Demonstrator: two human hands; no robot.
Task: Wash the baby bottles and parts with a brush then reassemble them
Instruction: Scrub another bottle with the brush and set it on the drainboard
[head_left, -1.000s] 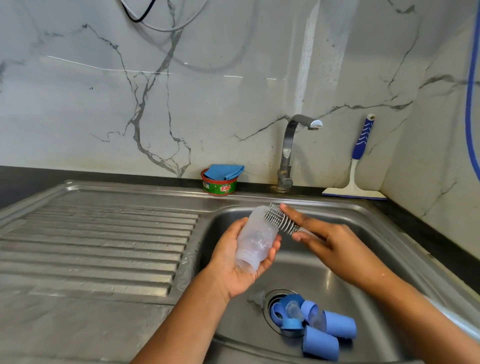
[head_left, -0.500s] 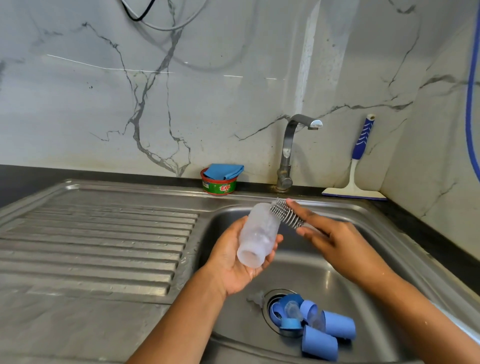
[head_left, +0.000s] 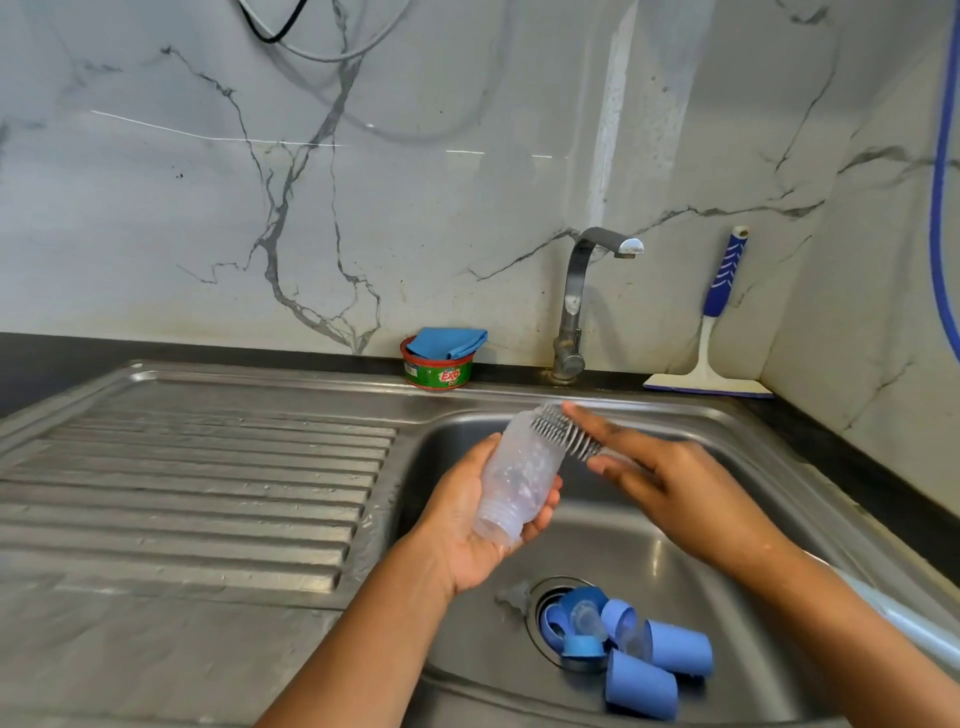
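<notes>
I see the left hand (head_left: 464, 525) gripping the clear plastic baby bottle (head_left: 519, 475) over the steel sink (head_left: 670, 566); right hand (head_left: 680, 493) holds the grey bristle brush (head_left: 563, 431) against the bottle's base.

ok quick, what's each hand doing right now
Left hand: holding the bottle.
Right hand: holding the brush, bristles against the bottle.

One clear bottle (head_left: 514, 483), one brush (head_left: 563, 431). Near the sink's (head_left: 675, 545) front edge: two blue caps (head_left: 678, 652), at least three blue rings (head_left: 553, 623), two clear teats (head_left: 587, 621). Along the counter's (head_left: 208, 348) back edge: one tap (head_left: 569, 312), one soap tub (head_left: 439, 371), one cloth (head_left: 447, 343), one squeegee (head_left: 711, 338).
</notes>
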